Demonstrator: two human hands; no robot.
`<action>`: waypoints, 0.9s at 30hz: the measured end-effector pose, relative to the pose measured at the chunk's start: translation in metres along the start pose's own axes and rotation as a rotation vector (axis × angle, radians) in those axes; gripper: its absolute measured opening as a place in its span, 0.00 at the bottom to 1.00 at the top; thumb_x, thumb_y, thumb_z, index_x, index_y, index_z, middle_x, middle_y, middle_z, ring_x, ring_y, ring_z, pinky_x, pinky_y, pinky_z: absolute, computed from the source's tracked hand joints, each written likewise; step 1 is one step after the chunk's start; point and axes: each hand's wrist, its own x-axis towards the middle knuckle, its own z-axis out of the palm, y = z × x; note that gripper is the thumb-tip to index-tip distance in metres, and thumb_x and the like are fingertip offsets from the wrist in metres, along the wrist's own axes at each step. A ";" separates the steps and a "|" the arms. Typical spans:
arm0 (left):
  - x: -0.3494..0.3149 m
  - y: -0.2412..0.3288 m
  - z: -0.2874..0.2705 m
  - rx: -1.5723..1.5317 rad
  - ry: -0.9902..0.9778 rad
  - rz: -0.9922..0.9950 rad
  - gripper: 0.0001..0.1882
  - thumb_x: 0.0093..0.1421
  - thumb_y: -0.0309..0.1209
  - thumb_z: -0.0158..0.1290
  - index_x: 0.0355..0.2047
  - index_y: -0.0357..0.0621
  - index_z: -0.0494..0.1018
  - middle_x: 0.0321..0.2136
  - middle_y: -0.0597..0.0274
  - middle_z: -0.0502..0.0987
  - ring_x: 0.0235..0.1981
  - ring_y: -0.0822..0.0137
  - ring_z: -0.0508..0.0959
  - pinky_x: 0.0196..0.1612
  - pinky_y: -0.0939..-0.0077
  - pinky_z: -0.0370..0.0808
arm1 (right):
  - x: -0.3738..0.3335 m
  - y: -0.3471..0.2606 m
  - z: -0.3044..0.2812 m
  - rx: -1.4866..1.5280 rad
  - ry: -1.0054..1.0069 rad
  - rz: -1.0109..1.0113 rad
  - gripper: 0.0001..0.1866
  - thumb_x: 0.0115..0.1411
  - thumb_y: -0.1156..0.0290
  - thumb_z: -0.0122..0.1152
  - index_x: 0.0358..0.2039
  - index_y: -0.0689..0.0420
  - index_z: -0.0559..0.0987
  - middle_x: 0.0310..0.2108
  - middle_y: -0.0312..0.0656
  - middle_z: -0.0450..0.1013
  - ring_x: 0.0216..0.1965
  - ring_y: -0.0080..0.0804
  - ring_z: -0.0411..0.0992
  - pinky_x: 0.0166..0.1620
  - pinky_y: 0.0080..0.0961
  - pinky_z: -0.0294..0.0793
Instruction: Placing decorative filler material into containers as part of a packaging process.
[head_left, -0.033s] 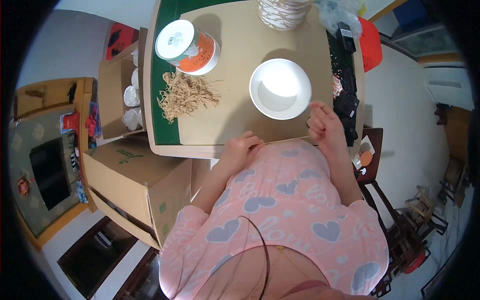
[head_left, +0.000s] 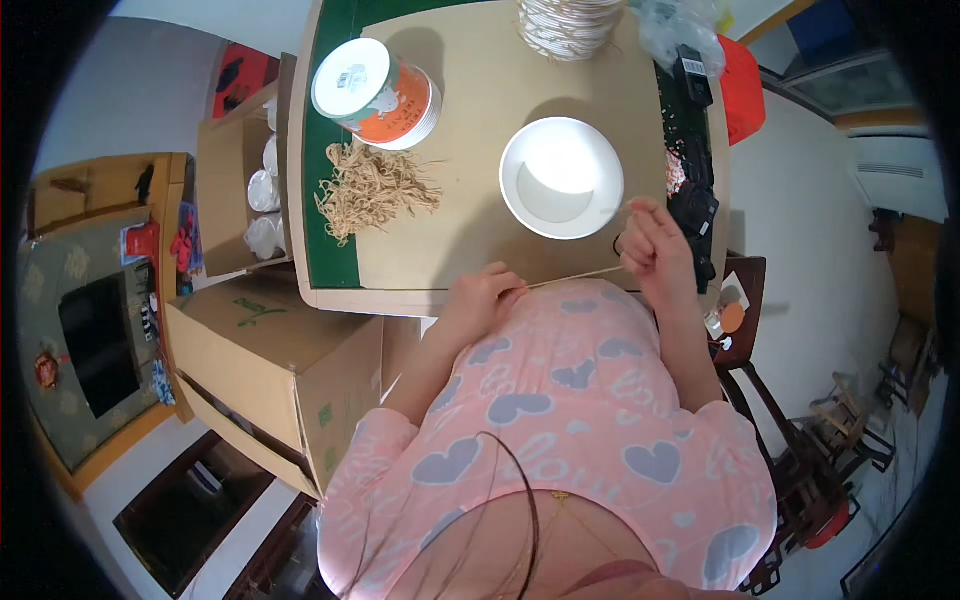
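Observation:
A thin tan strand (head_left: 575, 276) stretches between my two hands along the table's front edge. One end is pinched in the closed fingers of my left hand (head_left: 487, 300). At the other end my right hand (head_left: 656, 255), its fingers curled together, grips it just right of a white bowl (head_left: 514, 180). The bowl stands upright, apart from both hands. Left of it lies a loose heap of tan paper twine (head_left: 375, 190).
Behind the twine stand stacked paper tubs (head_left: 393, 105) with a white end up. A spool of white cord (head_left: 568, 28) is at the back. Black devices (head_left: 692, 205) line the right edge, near a plastic bag (head_left: 680, 35). Cardboard boxes (head_left: 270, 350) sit at left.
My right hand has shifted slightly up and to the right. The strand between my hands shows more plainly and looks straighter. My left hand stays put.

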 end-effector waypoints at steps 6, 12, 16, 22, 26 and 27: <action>-0.009 -0.042 0.021 0.195 -0.165 0.024 0.05 0.51 0.31 0.54 0.23 0.43 0.75 0.23 0.58 0.74 0.24 0.56 0.75 0.28 0.62 0.71 | 0.007 -0.009 -0.002 0.033 -0.022 -0.279 0.10 0.64 0.73 0.43 0.45 0.55 0.66 0.16 0.28 0.52 0.17 0.14 0.48 0.20 0.13 0.48; -0.006 -0.068 0.022 0.306 -0.271 -0.125 0.03 0.49 0.28 0.52 0.21 0.43 0.74 0.25 0.54 0.74 0.30 0.52 0.74 0.31 0.61 0.71 | 0.009 -0.008 0.013 -0.079 -0.044 -0.250 0.11 0.62 0.75 0.42 0.46 0.55 0.64 0.16 0.28 0.52 0.17 0.14 0.49 0.22 0.14 0.49; 0.019 -0.040 0.005 0.224 0.041 0.098 0.05 0.48 0.22 0.51 0.26 0.41 0.75 0.28 0.53 0.73 0.33 0.52 0.73 0.35 0.61 0.72 | 0.009 -0.007 0.015 -0.290 -0.150 -0.214 0.12 0.62 0.75 0.43 0.46 0.55 0.63 0.16 0.29 0.56 0.18 0.13 0.51 0.23 0.13 0.50; 0.071 0.008 -0.028 0.059 0.424 0.191 0.11 0.49 0.15 0.50 0.32 0.40 0.76 0.28 0.55 0.73 0.33 0.57 0.74 0.35 0.68 0.72 | 0.010 -0.006 0.022 -0.572 -0.204 -0.168 0.16 0.62 0.75 0.41 0.51 0.55 0.60 0.19 0.33 0.65 0.20 0.14 0.56 0.24 0.12 0.53; 0.080 0.028 -0.032 -0.254 0.172 0.109 0.17 0.49 0.15 0.51 0.39 0.42 0.75 0.37 0.56 0.73 0.38 0.57 0.74 0.39 0.67 0.72 | 0.004 -0.007 0.036 -0.548 -0.321 -0.193 0.28 0.62 0.75 0.40 0.62 0.53 0.50 0.20 0.35 0.66 0.20 0.16 0.57 0.25 0.13 0.55; 0.084 0.030 -0.031 -0.171 0.141 0.170 0.20 0.47 0.15 0.52 0.41 0.43 0.75 0.39 0.57 0.73 0.40 0.58 0.73 0.40 0.67 0.72 | 0.005 -0.008 0.036 -0.547 -0.318 -0.200 0.28 0.62 0.75 0.40 0.62 0.53 0.50 0.20 0.35 0.66 0.20 0.16 0.57 0.25 0.13 0.55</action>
